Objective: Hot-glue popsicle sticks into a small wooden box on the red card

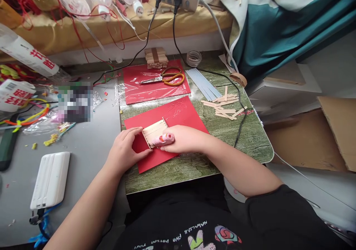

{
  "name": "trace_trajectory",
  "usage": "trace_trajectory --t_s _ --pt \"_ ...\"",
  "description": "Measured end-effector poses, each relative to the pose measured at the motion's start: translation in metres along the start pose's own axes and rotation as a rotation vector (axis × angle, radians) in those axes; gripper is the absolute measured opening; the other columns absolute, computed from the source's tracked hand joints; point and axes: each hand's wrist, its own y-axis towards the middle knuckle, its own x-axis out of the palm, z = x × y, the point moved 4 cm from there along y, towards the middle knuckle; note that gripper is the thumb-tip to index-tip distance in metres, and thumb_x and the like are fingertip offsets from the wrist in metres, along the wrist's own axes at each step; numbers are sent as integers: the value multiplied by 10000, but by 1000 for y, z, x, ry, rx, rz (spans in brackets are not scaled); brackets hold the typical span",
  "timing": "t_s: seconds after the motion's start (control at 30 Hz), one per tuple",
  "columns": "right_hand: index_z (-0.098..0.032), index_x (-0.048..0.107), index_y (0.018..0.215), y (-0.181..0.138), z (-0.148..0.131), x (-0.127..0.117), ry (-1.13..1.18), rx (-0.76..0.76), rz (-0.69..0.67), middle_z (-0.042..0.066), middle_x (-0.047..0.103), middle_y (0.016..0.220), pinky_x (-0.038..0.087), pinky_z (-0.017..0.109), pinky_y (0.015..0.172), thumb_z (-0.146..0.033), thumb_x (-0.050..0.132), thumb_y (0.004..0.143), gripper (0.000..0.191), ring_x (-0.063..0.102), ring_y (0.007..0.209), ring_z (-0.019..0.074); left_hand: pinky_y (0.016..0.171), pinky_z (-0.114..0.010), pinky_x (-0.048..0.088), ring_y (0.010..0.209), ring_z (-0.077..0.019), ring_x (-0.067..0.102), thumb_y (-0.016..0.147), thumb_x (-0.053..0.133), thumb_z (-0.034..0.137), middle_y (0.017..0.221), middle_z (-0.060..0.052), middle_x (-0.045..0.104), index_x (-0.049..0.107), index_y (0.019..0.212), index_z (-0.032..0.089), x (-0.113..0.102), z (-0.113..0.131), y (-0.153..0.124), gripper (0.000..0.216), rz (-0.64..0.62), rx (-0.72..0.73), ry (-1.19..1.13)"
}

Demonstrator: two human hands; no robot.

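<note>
A small panel of wooden sticks (154, 129) lies on a red sheet of paper (178, 115) on a small green table (250, 139). My left hand (125, 150) rests on the red sheet, its fingers curled against the panel's left edge. My right hand (182, 139) is closed round a pink pen-like tool (163, 139), whose tip lies at the panel's near edge.
Orange-handled scissors (167, 77) lie on a second red sheet (139, 89) behind. Loose wooden sticks (224, 107), pale blue strips (204, 83), a stack of sticks (155, 57) and a black cable (241, 116) share the table. A white power bank (51, 179) lies at left.
</note>
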Motion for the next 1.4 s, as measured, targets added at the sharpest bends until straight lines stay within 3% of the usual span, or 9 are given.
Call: trace_trajectory --t_s 0.53,0.83,1.4 --pt "-218 632 833 -2 -2 2 -44 72 -7 9 730 843 359 284 631 -340 633 918 149 590 699 167 1122 -533 497 1311 -350 618 830 839 513 1427 -114 654 507 1478 283 0 0 0 764 -1 2 0" --pt "-212 676 864 -1 -4 7 -109 124 5 26 764 892 328 292 613 -302 615 937 131 618 732 175 1124 -539 495 1314 -358 619 840 826 533 1429 -121 654 508 1484 281 1 -1 -1 761 0 0 2" --pt "-234 744 883 2 2 10 -191 68 18 35 759 878 330 292 632 -231 611 905 136 586 708 183 1131 -526 489 1318 -349 614 831 841 508 1416 -114 658 507 1480 279 0 1 0 764 2 4 2"
